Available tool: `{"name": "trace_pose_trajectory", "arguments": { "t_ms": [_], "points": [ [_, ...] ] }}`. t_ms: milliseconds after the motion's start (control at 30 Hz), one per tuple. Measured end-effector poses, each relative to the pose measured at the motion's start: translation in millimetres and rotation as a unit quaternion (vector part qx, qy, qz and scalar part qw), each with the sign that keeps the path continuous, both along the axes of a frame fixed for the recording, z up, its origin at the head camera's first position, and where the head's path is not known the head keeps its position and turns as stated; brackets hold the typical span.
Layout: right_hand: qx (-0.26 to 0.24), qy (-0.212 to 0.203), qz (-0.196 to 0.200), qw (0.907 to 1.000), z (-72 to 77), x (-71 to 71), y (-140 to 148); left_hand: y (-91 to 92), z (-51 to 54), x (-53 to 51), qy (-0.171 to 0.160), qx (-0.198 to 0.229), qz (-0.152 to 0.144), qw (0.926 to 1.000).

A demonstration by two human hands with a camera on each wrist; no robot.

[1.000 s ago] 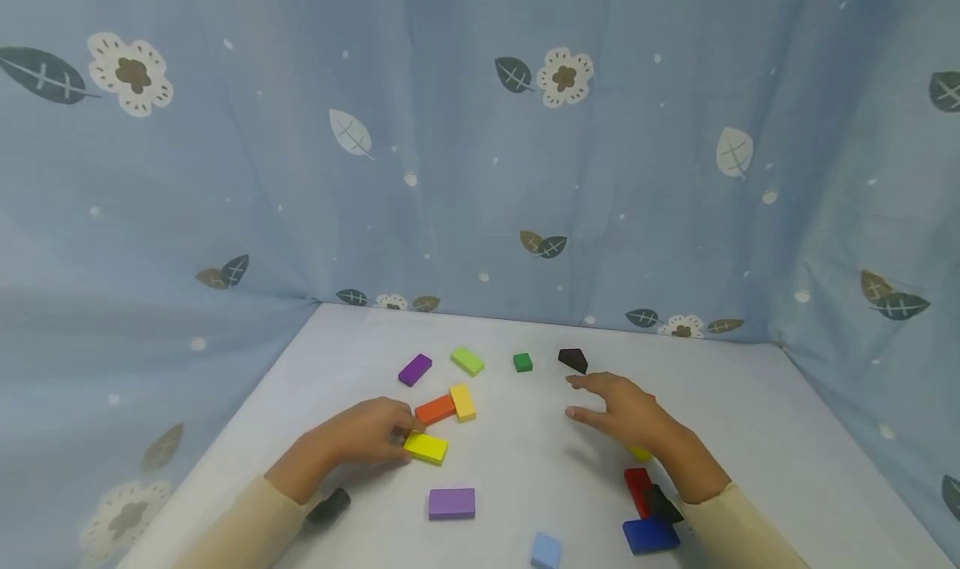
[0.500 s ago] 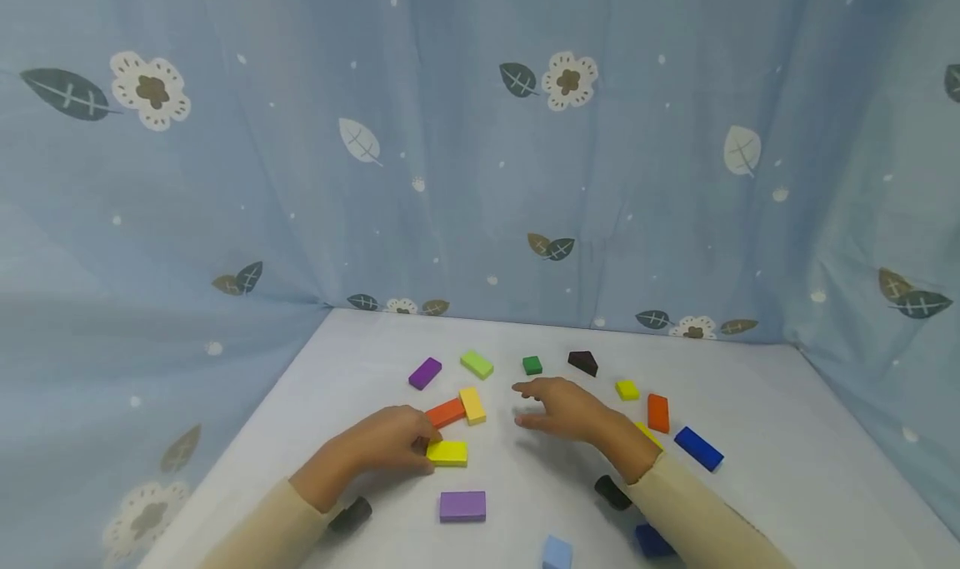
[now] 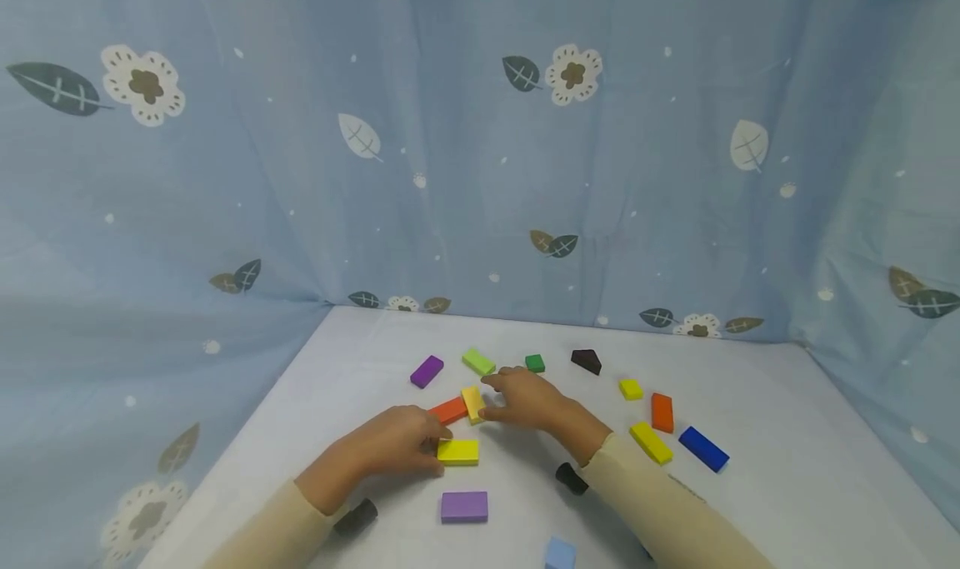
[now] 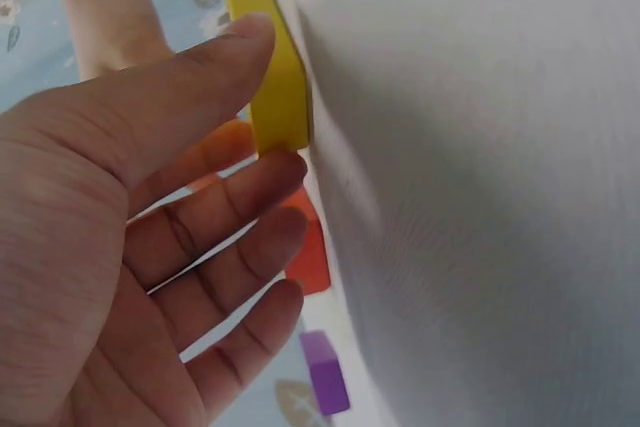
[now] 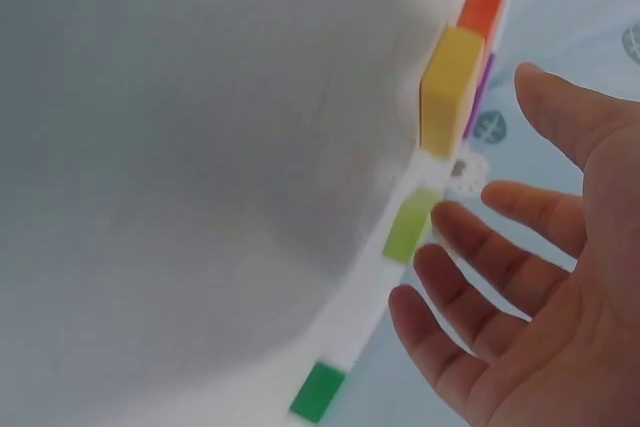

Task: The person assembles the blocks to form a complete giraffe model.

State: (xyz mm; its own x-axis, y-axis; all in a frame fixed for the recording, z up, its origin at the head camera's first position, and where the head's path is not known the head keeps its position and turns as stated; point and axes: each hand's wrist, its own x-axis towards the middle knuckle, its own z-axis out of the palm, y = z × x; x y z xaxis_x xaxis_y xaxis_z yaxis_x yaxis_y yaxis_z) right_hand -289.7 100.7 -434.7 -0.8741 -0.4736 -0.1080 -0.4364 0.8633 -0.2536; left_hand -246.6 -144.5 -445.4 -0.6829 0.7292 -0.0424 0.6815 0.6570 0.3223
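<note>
My left hand (image 3: 390, 444) pinches the left end of a bright yellow block (image 3: 459, 452) lying on the white table; in the left wrist view the thumb lies on the yellow block's face (image 4: 283, 97). My right hand (image 3: 528, 402) is spread beside a pale yellow block (image 3: 473, 404), thumb and fingers apart. In the right wrist view that pale yellow block (image 5: 452, 92) stands apart from the right hand (image 5: 540, 247), which holds nothing. An orange-red block (image 3: 448, 411) touches the pale yellow one, just beyond the left hand.
Purple (image 3: 427, 371), lime (image 3: 478, 361), green (image 3: 535, 363) and black (image 3: 587, 361) blocks lie towards the back. Yellow (image 3: 650, 442), orange (image 3: 662, 412) and blue (image 3: 703, 449) ones are at the right. A violet block (image 3: 464, 507) and a light blue one (image 3: 560, 554) lie nearer.
My right hand has moved left from the right side to the pale yellow block, uncovering blocks at the right. The left hand and its yellow block have shifted slightly right, the block turning straighter.
</note>
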Motion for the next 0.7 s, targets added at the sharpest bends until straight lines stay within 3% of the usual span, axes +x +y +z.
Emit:
{"name": "trace_pose_trajectory", "arguments": {
  "t_ms": [300,700],
  "points": [
    [0.043,0.005,-0.008,0.999,-7.4,0.5,-20,0.1,-1.2,-4.6,-0.013,0.005,0.005,0.9999],
    [0.041,-0.023,-0.011,0.9988,-11.6,5.7,5,7.3,-5.8,-6.1,-0.012,0.004,-0.005,0.9999]
  ]
}}
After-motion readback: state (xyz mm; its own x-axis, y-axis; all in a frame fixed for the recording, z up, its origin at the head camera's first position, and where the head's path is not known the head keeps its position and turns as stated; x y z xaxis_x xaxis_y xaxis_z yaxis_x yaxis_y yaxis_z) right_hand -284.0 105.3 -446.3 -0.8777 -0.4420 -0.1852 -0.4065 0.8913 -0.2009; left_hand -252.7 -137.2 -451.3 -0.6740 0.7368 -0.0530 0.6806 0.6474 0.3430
